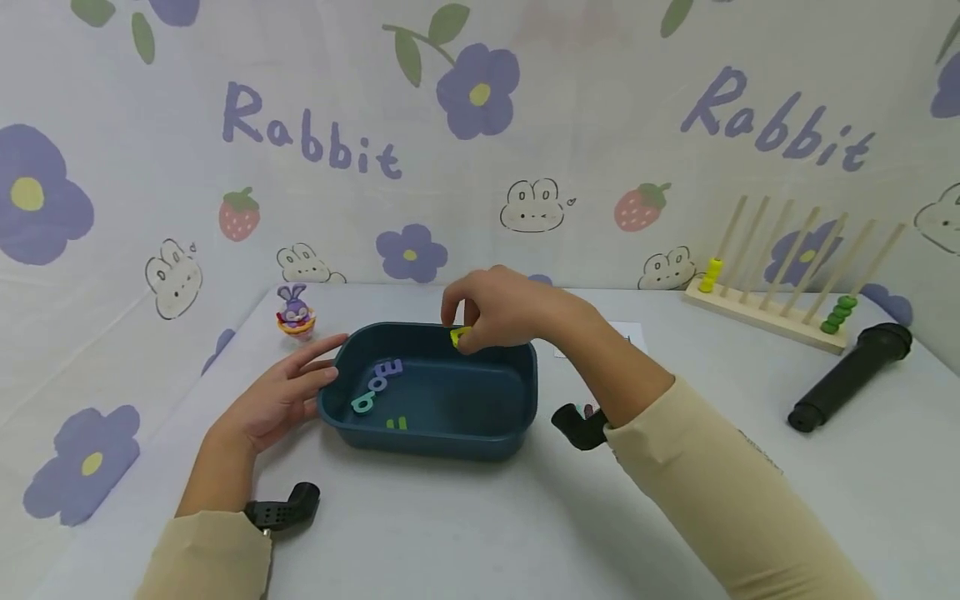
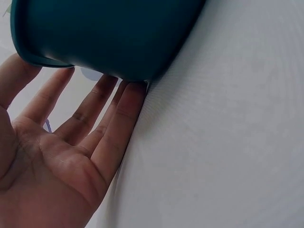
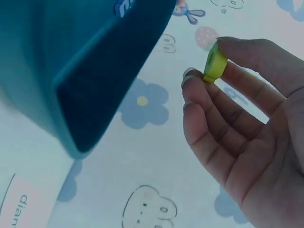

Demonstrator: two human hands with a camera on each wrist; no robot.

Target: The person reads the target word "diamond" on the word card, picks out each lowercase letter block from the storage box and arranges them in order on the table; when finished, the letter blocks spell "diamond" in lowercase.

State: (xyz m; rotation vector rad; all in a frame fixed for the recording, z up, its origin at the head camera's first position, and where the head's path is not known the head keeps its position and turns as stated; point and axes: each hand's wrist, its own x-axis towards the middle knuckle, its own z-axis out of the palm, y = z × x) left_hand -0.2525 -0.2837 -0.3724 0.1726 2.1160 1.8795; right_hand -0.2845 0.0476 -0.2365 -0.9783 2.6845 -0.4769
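Note:
A dark teal plastic bin (image 1: 435, 448) stands on the white table. My left hand (image 1: 281, 396) touches the outside of its left end, fingers extended against the wall and rim, as the left wrist view also shows. Above the bin's far rim, my right hand (image 1: 506, 308) pinches a small yellow letter (image 3: 217, 65) between thumb and fingers; which letter it is, I cannot tell. Inside the bin lie a purple letter m (image 1: 390, 368), a purple ring-shaped letter (image 1: 377, 383), a mint letter (image 1: 363, 404) and a green letter (image 1: 397, 423).
Behind the bin's left end stands a purple rabbit figurine (image 1: 296, 313). A printed white card (image 3: 20, 205) lies right of the bin, partly hidden by my right arm. Farther right are a wooden peg rack (image 1: 765, 317) with yellow and green beads and a black cylinder (image 1: 851, 377).

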